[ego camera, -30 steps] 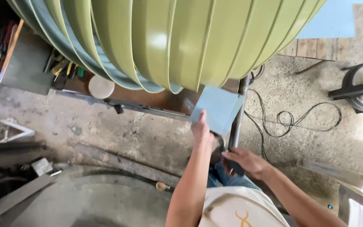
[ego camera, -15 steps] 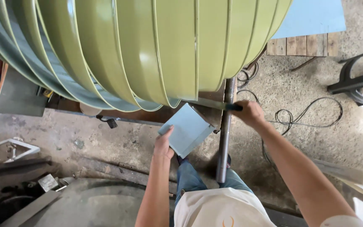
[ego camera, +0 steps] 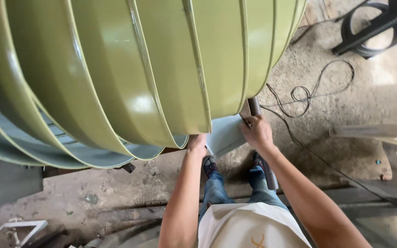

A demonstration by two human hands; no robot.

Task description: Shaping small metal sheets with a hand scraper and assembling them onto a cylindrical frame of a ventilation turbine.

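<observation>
Head view, looking down. A large dome of olive-green ribbed sheet-metal panels (ego camera: 129,69) fills the upper frame; all positions are given relative to its lower rim. Just under that rim, at its right end, a pale blue-grey metal sheet (ego camera: 224,135) is being offered up to the panels. The left hand (ego camera: 196,144) is closed on the sheet's left edge, fingers tucked beneath the rim and mostly hidden. The right hand (ego camera: 257,133) pinches the sheet's upper right corner, beside a dark upright pipe (ego camera: 263,151) that passes below the rim. A black cable (ego camera: 306,94) lies looped on the concrete floor (ego camera: 341,151), well right of the rim. Judgement: seating goes best with both edges level and fingers clear of the sharp seam.
</observation>
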